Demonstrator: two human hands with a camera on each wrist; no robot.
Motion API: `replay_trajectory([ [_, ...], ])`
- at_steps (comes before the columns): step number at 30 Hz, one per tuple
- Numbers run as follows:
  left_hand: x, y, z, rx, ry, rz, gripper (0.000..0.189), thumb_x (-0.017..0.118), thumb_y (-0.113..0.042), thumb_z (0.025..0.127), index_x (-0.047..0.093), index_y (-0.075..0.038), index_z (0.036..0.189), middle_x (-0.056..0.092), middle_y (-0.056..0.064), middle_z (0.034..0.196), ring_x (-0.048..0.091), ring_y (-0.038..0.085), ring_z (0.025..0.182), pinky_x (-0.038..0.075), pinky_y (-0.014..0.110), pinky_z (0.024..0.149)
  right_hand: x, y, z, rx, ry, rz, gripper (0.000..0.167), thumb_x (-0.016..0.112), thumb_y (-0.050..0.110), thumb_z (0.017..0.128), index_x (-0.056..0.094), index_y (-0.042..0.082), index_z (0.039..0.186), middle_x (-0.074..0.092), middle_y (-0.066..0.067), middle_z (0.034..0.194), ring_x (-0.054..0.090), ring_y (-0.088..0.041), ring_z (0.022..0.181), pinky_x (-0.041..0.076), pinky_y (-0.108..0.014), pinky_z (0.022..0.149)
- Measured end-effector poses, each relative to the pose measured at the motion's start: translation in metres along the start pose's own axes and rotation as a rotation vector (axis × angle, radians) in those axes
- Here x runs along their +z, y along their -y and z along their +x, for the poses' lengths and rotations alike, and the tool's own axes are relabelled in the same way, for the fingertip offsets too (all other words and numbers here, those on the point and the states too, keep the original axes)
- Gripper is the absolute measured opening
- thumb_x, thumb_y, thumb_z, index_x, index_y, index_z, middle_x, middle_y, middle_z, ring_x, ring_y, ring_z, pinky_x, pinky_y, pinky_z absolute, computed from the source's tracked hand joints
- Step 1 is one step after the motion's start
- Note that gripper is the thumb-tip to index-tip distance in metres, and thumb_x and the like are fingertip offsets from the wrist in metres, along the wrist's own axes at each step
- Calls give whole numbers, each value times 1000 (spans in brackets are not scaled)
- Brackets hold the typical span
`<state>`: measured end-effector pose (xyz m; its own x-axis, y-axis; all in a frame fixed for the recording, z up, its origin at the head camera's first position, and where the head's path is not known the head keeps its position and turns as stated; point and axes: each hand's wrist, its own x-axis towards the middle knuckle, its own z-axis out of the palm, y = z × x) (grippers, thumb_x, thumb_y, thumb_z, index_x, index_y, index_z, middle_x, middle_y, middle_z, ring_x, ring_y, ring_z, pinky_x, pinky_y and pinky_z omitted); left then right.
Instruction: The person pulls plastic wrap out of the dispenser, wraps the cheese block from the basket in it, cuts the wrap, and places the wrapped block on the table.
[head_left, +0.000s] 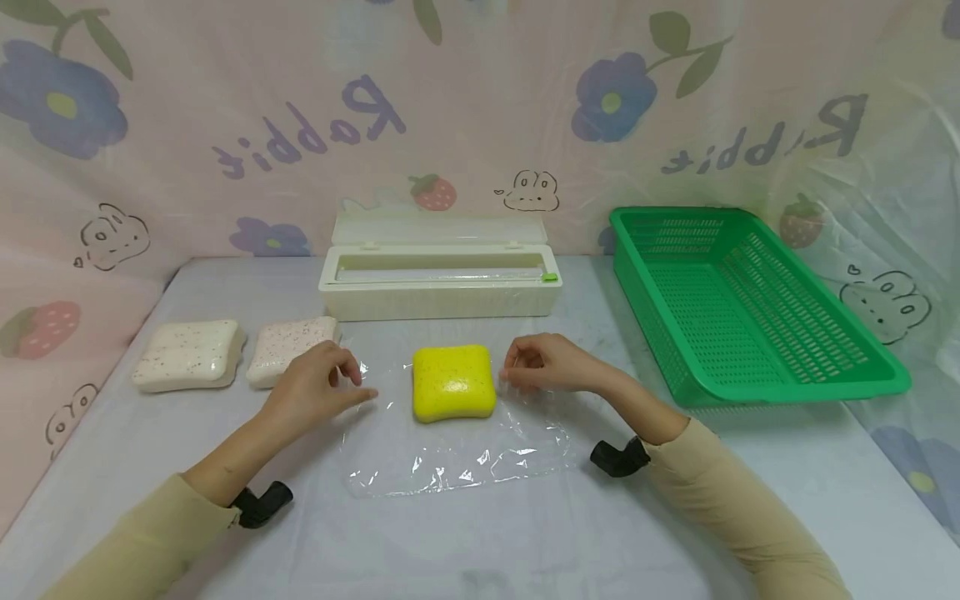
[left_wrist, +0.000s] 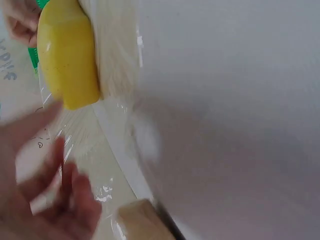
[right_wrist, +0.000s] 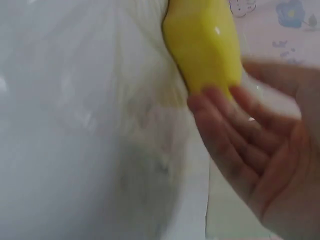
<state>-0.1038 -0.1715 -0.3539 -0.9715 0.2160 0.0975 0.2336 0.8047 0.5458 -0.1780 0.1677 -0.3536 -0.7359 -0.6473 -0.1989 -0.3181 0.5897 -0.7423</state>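
A glossy yellow block (head_left: 453, 383) with rounded corners and fine specks, about palm-sized, lies on a sheet of clear plastic wrap (head_left: 457, 458) spread over the table. To the block's left, my left hand (head_left: 318, 383) hovers by the film's edge, thumb stretched toward the block and the other fingers loosely bent around nothing. My right hand (head_left: 551, 364) is at the block's right side, fingers relaxed and thumb apart. In the right wrist view its fingertips (right_wrist: 212, 95) overlap the near end of the yellow block (right_wrist: 205, 45). Neither hand grips anything.
Two pale speckled blocks, one at far left (head_left: 187, 356) and one partly behind my left hand (head_left: 288, 346), sit on the table. A white plastic-wrap dispenser (head_left: 442, 302) with its lid up stands at the back. A green basket (head_left: 810, 392) is on the right.
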Motion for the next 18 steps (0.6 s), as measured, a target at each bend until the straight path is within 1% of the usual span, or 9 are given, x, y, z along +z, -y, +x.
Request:
replay_trajectory([
  [2, 1, 1, -1, 99, 121, 8, 28, 85, -30, 70, 60, -18, 74, 53, -1, 78, 47, 15, 72, 38, 25, 62, -2, -5, -7, -58, 82, -35, 12, 70, 23, 87, 65, 12, 89, 65, 0, 75, 60, -16, 67, 49, -24, 62],
  [4, 1, 2, -4, 181, 254, -2, 32, 86, -38, 67, 59, -21, 74, 51, -6, 77, 47, 12, 74, 38, 23, 63, -2, -8, -14, -102, 158, -46, 11, 73, 22, 85, 65, 15, 85, 64, 4, 74, 58, -13, 68, 49, -22, 64],
  [6, 2, 3, -7, 235, 361, -9, 36, 86, -44, 63, 59, -23, 74, 51, -8, 78, 47, 11, 77, 39, 23, 67, -2, -11, -21, -124, 230, -48, 12, 75, 22, 83, 65, 15, 84, 62, 7, 74, 57, -10, 69, 48, -22, 64],
  [8, 3, 4, -11, 262, 438, 6, 41, 86, -50, 61, 57, -25, 75, 49, -9, 80, 46, 10, 80, 38, 23, 69, -2, -11, -28, -131, 281, -70, 16, 77, 26, 81, 65, 17, 84, 61, 9, 74, 56, -8, 68, 47, -21, 64],
  [11, 3, 3, -16, 303, 492, 53, 45, 85, -55, 58, 55, -26, 75, 46, -11, 82, 43, 7, 82, 38, 22, 70, -1, -10, -36, -131, 329, -115, 24, 81, 33, 76, 64, 17, 84, 59, 8, 74, 53, -5, 67, 43, -19, 63],
  [13, 3, 2, -18, 324, 516, 87, 45, 85, -54, 58, 53, -26, 74, 44, -12, 82, 41, 5, 81, 37, 21, 69, -1, -8, -41, -135, 345, -146, 29, 83, 35, 73, 64, 16, 84, 59, 4, 74, 52, -8, 67, 40, -18, 62],
  [16, 3, 0, -21, 334, 541, 103, 42, 87, -47, 61, 53, -26, 73, 43, -13, 80, 40, 3, 79, 36, 20, 67, -1, -8, -47, -129, 372, -176, 31, 84, 33, 72, 62, 15, 84, 59, 0, 77, 53, -11, 70, 41, -18, 63],
  [18, 3, -1, -22, 333, 556, 93, 37, 87, -38, 64, 53, -26, 72, 43, -13, 78, 41, 2, 77, 36, 20, 66, 0, -9, -51, -125, 382, -191, 32, 85, 31, 70, 61, 14, 83, 58, 1, 78, 54, -14, 73, 43, -19, 66],
])
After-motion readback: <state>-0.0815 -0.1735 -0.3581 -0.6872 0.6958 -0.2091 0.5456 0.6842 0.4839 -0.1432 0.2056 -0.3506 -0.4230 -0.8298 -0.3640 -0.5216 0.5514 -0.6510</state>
